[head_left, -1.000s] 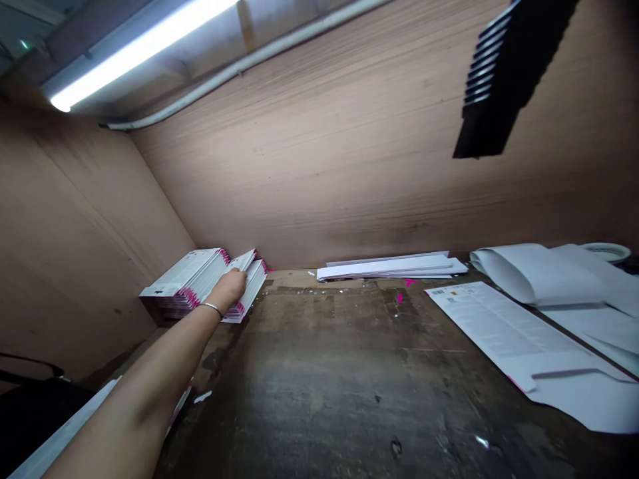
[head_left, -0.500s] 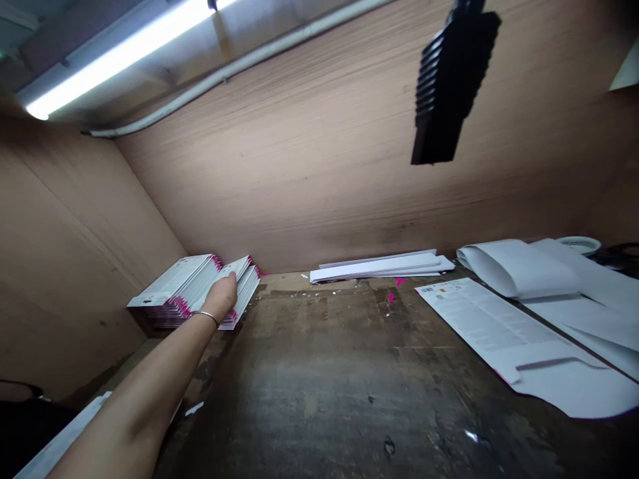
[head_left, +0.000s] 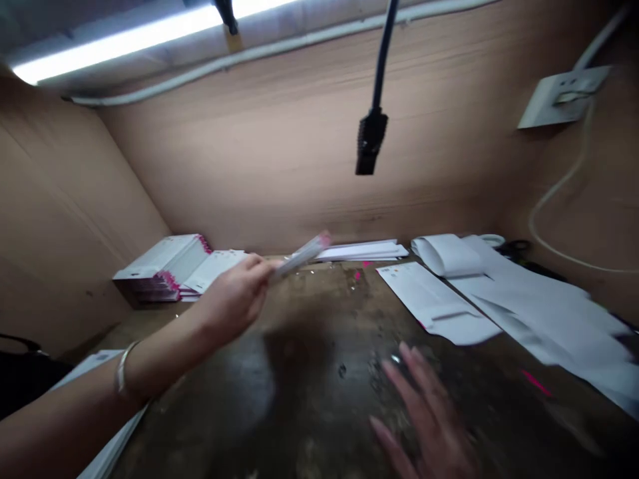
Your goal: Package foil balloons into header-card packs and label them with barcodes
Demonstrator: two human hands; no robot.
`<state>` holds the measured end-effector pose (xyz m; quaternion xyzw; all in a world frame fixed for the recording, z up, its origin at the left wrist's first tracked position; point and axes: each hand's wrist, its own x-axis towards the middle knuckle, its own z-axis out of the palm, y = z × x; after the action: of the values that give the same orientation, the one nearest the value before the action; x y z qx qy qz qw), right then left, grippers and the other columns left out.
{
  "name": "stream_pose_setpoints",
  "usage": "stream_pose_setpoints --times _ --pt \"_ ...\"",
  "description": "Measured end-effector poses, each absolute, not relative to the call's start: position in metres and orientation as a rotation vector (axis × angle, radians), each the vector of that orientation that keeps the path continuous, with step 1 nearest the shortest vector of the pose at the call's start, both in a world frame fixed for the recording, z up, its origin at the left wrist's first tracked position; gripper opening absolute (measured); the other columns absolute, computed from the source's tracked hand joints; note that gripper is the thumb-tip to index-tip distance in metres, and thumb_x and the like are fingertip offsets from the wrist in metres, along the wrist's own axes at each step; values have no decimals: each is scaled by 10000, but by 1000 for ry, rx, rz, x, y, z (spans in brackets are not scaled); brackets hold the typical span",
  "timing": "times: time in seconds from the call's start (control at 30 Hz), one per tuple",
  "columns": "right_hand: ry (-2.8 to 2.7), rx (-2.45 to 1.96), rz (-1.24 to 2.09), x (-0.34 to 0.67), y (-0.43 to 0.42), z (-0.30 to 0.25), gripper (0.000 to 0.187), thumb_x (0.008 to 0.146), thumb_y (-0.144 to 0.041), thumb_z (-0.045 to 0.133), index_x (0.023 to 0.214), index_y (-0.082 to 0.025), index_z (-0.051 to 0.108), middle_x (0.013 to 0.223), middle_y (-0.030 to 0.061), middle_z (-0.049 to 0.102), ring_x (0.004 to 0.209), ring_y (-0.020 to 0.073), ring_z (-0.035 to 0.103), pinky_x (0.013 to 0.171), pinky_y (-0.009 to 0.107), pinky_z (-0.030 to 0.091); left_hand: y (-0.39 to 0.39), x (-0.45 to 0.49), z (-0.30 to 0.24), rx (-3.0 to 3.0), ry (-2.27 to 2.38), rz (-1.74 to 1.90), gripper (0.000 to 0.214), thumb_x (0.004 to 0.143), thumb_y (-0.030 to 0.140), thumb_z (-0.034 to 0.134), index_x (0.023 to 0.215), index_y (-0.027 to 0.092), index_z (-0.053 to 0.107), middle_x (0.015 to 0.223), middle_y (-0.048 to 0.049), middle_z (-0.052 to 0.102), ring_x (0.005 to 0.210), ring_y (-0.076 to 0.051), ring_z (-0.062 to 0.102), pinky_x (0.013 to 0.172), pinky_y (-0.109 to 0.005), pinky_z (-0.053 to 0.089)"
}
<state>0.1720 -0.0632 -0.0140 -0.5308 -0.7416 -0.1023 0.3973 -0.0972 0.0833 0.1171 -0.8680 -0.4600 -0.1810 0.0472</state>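
Note:
My left hand (head_left: 234, 299) is closed on a small bundle of flat white cartons with pink edges (head_left: 302, 255), held edge-on above the dark worktable (head_left: 309, 379). Behind it, at the far left corner, lies the stack of the same pink-edged cartons (head_left: 160, 266), with a few slid off to its right. My right hand (head_left: 424, 416) comes in low at the front, fingers stretched out and spread, holding nothing, blurred by motion.
A thin pile of white flats (head_left: 362, 251) lies along the back wall. Unfolded white sheets (head_left: 434, 303) and curled white paper (head_left: 529, 299) cover the right side. A black lamp head (head_left: 370, 141) hangs over the middle. Plywood walls close in left, back and right.
My left hand has pulled a bundle off the stack and brought it right and toward me. My right hand has come into view. The camera has swung right.

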Motion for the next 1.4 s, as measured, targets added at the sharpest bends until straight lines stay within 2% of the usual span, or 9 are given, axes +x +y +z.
stream_pose_setpoints --times 0.1,0.2,0.37,0.53,0.67,0.87,1.1,1.27,1.4 --pt "-1972 -1292 -587 173 -69 43 545 840 -297 627 1335 -167 439 1402 153 443 1326 361 334 1082 580 247 22 -60 102 -3168 -1089 -501 250 841 139 461 1025 205 616 913 -28 647 815 -142 612 701 -210 454" --pt "-2524 -1364 -182 160 -55 94 303 795 -315 671 1060 -172 633 1030 109 689 973 289 635 943 465 441 0 -41 89 -3319 -1059 -314 137 811 137 511 868 192 623 767 2 659 681 -134 599 607 -214 415" --pt "-2895 -1523 329 138 -20 119 128 769 -204 622 838 -128 697 777 110 706 706 257 670 582 308 482 -1 -48 85 -3259 -1165 -342 205 818 219 555 1006 213 637 900 -29 688 819 -192 635 721 -276 464" --pt "-2238 -1377 899 163 -40 93 147 831 -206 558 839 -162 699 783 66 716 714 230 673 601 296 508 -28 -73 48 -2493 -1675 -1991 763 701 484 721 1358 273 396 1341 -84 504 1287 -273 417 1073 -426 331" --pt "-1443 -982 1306 169 -72 30 250 852 -351 610 1054 -214 665 1034 45 708 933 253 663 808 375 535 -53 -69 2 -2706 -1827 -2715 876 604 602 746 1328 208 451 1290 -138 565 1214 -333 499 977 -443 445" --pt "-1411 -893 1411 152 -88 -19 275 849 -351 623 1090 -223 658 1097 54 689 1041 276 617 946 434 459 -71 -48 -2 -3138 -1953 -2461 278 764 317 710 994 165 679 999 -62 728 947 -248 665 856 -350 527" --pt "-1210 -978 1343 153 -75 7 309 854 -384 615 1100 -206 557 1131 95 666 1004 258 635 826 376 531 -65 -39 8 -2598 -2496 -2678 423 715 314 741 1056 127 573 1056 -127 701 939 -287 670 820 -419 557" --pt "-1237 -1224 1449 148 -55 -18 444 825 -540 550 1044 -155 525 932 124 708 872 288 678 706 400 554 -60 -47 -12 -2486 -2429 -1890 579 757 291 669 1263 168 418 1233 -165 583 1078 -290 603 883 -468 525" --pt "-1416 -1461 1327 161 -45 -31 403 774 -540 568 843 -143 578 724 91 687 720 278 676 669 412 542 -66 -57 -33 -2928 -1719 -965 299 853 221 535 1141 261 601 1280 -83 564 1229 -289 476 1011 -489 430"
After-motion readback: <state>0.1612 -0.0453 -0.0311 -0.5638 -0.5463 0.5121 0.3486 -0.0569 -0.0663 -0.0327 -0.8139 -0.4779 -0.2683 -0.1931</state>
